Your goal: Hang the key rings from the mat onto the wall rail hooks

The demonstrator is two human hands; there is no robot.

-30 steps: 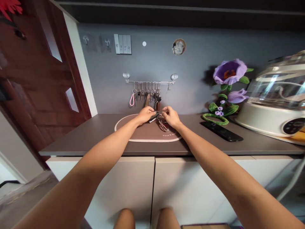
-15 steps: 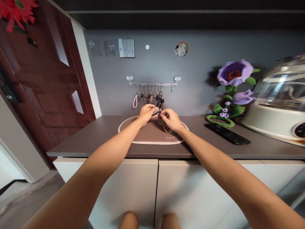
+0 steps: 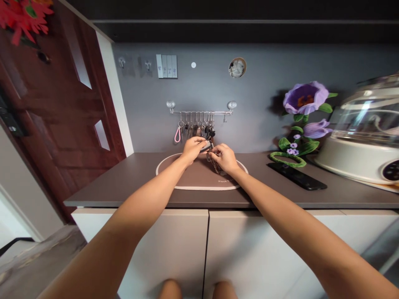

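Observation:
Both hands meet above an oval brown mat (image 3: pixel 193 176) on the dark countertop (image 3: pixel 131 182). My left hand (image 3: pixel 192 148) is closed round a dark key fob (image 3: pixel 206 145). My right hand (image 3: pixel 225 158) pinches the ring of the same bunch, and a brownish strap (image 3: pixel 214 166) hangs from it down to the mat. Just behind the hands, a metal rail (image 3: pixel 201 111) on the grey wall carries several keys and a pink loop (image 3: pixel 177 134).
A black phone (image 3: pixel 296 176) lies on the counter to the right, beside a purple knitted flower (image 3: pixel 304 99) and a white appliance with a clear lid (image 3: pixel 364 137). A dark wooden door (image 3: pixel 52 104) stands at the left. White cabinet fronts (image 3: pixel 205 245) are below.
Both hands have lifted the key bunch a little off the mat and moved closer together, toward the rail. The camera has shifted slightly.

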